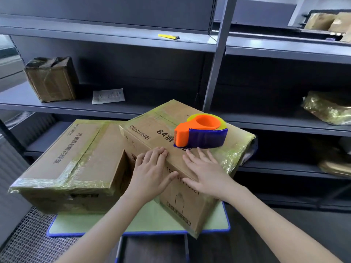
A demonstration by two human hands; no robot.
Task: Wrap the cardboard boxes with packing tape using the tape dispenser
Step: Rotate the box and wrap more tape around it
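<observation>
- L hand (152, 171) lies flat on the near face of the tilted box (148, 130). Fingers are straight and together, tips at the top edge. It grips nothing.
- R hand (207, 171) is also flat on that face, fingers spread, tips just short of the tape dispenser (201, 131). It's empty too.
- The dispenser sits loose on the box top, orange hub up, w/ no hand on it.
- The step looks like pressing tape down or steadying the box before a turn. Prob best to push w/ whole palms from the middle out to the edges so film lies w/o bubbles.
- The box sits askew, so the dispenser could slide off. Lift it off or pin it before rotating.
- The 2nd box (85, 149), at left and touching, looks already wrapped. Both sit on the green mat (152, 221).
- Can't tell if the tilted box leans on the 2nd box, as the contact is hidden.
- Far side and underside aren't visible, so tape coverage there is unknown.
- The dispenser's cutter and the tape's free end are hard to make out.
- Printed text is partly covered by the hands.
</observation>
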